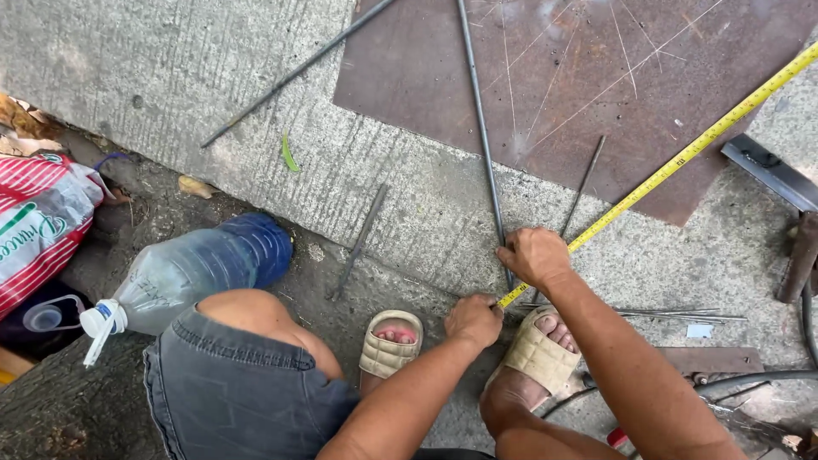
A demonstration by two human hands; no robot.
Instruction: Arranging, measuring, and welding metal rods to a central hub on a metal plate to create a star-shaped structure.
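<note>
I see my left hand (474, 320) closed with its fingertips pinched on the near end of the yellow steel measuring tape (673, 162), down on the concrete floor (213, 77) between my two feet in beige woven sandals (388, 345). My right hand (534, 255) sits just beyond it, fingers curled down, pressing the tape and the long thin grey steel rod (480, 119) where the two cross; whether it grips the rod itself or only holds it down I cannot quite tell. The tape runs from my hands diagonally up to the right edge of the view, lying across a corner of the rusty brown flat steel plate (596, 77). The rod runs from my right hand straight up over that plate. A second long rod (294, 72) lies slanted on the concrete to the left, well apart. A clear plastic water bottle (192, 268) lies on its side near my left knee, beside a red-and-white striped sack (38, 221)
</note>
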